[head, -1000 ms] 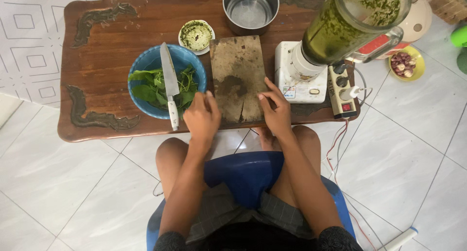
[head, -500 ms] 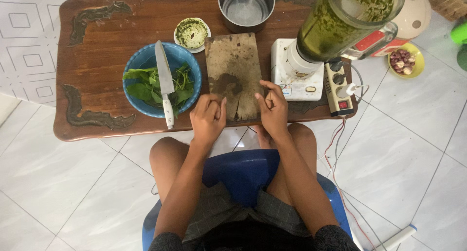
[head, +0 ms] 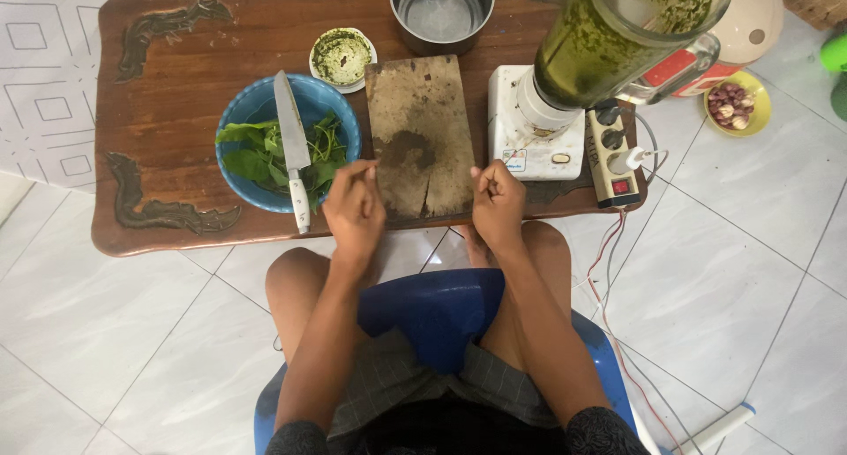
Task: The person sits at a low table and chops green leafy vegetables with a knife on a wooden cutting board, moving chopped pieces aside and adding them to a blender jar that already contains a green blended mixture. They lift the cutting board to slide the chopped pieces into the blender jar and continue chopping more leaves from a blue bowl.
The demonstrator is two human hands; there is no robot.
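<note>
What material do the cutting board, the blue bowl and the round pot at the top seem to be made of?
The cutting board looks like bare wood: brown, matt, stained dark near the middle. The blue bowl is probably plastic, with an even colour and a soft sheen, though glazed ceramic is possible. The pot looks like metal, likely steel: grey and reflective.

Blue plastic bowl of green leaves (head: 256,151) with white-handled kitchen knife (head: 291,146) across it, small white dish of green paste (head: 341,56), steel pot (head: 441,10), blender with green mixture (head: 609,41), yellow bowl of shallots (head: 732,104), white power strip (head: 613,155), carved wooden table (head: 168,76)
</note>
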